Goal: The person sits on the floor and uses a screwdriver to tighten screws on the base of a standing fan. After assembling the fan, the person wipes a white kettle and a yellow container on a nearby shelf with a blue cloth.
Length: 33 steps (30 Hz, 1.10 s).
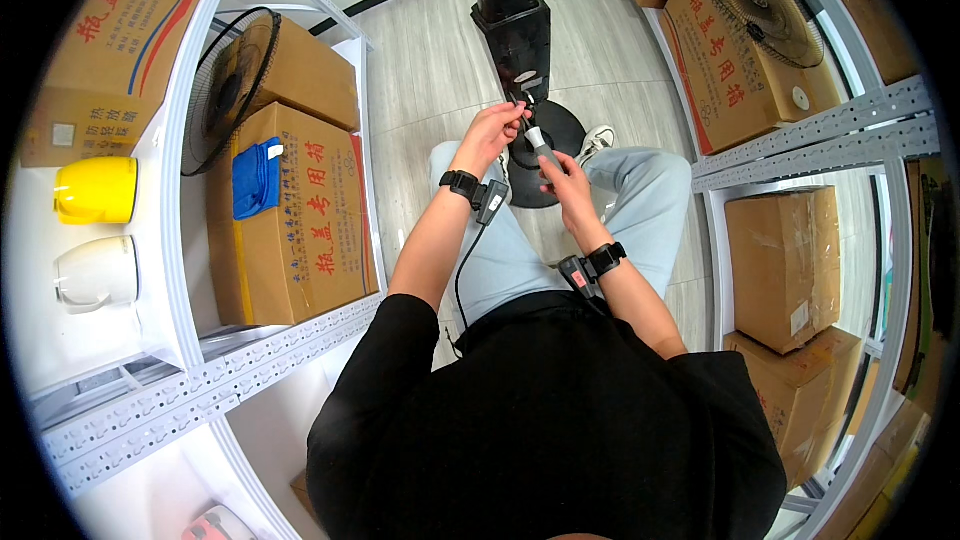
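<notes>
Right hand [570,186]: grip wrapped round grey-and-white screwdriver [541,145], pointed toward black stand [512,45]. Left hand [489,135]: fingers bunched near screwdriver's end; cannot tell what grip holds.

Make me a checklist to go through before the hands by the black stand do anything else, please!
1. Grey-and-white tool held: ok, its handle is in the right hand.
2. Left hand away from the tool's tip: not ok, its fingertips are right beside it.
3. Tip fitted into something: cannot tell, that spot is too small and partly hidden.
4. Round black base on the floor: ok, it looks flat, below the black stand.
5. Cable away from the tool: ok, it hangs down from the left wrist.
</notes>
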Each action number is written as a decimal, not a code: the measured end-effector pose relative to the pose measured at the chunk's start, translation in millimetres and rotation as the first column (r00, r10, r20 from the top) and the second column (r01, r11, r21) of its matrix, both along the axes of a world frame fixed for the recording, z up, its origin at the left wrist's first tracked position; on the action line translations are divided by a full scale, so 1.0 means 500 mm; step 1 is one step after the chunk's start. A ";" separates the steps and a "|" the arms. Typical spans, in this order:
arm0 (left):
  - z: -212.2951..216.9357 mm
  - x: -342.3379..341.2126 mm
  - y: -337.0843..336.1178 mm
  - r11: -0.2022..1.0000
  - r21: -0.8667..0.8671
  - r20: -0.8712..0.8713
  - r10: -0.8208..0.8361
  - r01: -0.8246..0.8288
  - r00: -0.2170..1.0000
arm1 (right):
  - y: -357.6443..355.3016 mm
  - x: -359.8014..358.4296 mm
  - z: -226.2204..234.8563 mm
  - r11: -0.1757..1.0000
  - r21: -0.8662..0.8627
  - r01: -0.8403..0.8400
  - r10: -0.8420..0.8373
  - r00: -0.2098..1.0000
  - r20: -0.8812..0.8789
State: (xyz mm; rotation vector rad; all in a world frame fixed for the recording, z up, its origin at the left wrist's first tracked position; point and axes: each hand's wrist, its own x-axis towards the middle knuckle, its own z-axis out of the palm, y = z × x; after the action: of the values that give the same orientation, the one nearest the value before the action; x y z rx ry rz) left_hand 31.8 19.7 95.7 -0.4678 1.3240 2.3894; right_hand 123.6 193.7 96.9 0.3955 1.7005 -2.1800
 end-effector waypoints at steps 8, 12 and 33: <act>0.001 0.005 0.000 0.999 0.050 -0.014 0.004 -0.003 1.000 | 0.019 -0.012 0.016 0.980 -0.198 -0.030 0.058 0.988 0.142; -0.004 0.000 -0.004 0.999 0.041 -0.012 -0.021 0.021 1.000 | 0.006 -0.008 -0.003 0.999 -0.023 -0.029 0.029 0.999 0.020; -0.023 0.068 -0.090 0.981 -0.177 0.127 -0.053 0.075 0.990 | 0.014 -0.015 0.019 0.980 -0.192 -0.053 0.078 0.989 0.125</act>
State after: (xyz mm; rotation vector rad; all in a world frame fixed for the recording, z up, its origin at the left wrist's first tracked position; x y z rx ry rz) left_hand 65.8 -25.0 84.3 -0.6023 1.4846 2.1616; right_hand 116.2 200.7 106.2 0.4173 1.4043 -2.1909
